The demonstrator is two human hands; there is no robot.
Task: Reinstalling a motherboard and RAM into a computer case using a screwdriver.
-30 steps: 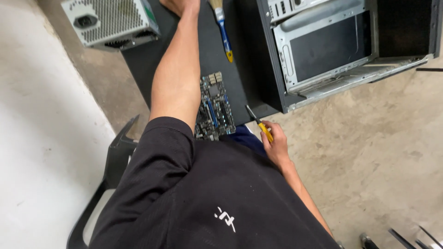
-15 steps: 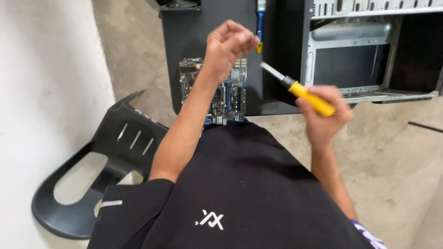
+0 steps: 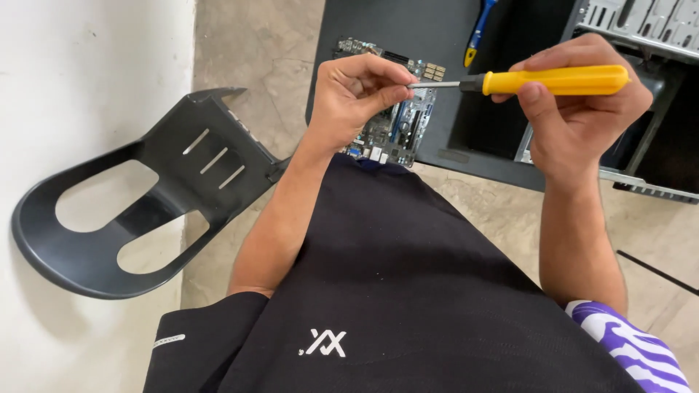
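My right hand (image 3: 575,116) grips a yellow-handled screwdriver (image 3: 553,80), held level with its metal shaft pointing left. My left hand (image 3: 357,94) pinches the screwdriver's tip between thumb and fingers; whether a screw sits there is hidden. Below both hands a green motherboard (image 3: 397,127) lies on a black mat (image 3: 408,29) on the floor. An open computer case (image 3: 641,44) lies to the right of the mat.
A black plastic chair (image 3: 138,211) stands at the left against a white wall. A blue-handled tool with a yellow end (image 3: 477,33) lies on the mat at the top. My black shirt fills the lower view. The floor is concrete.
Both hands have come up close together. My left hand pulled back from the far end of the mat and took the tip of the screwdriver, which my right hand lifted and turned level.
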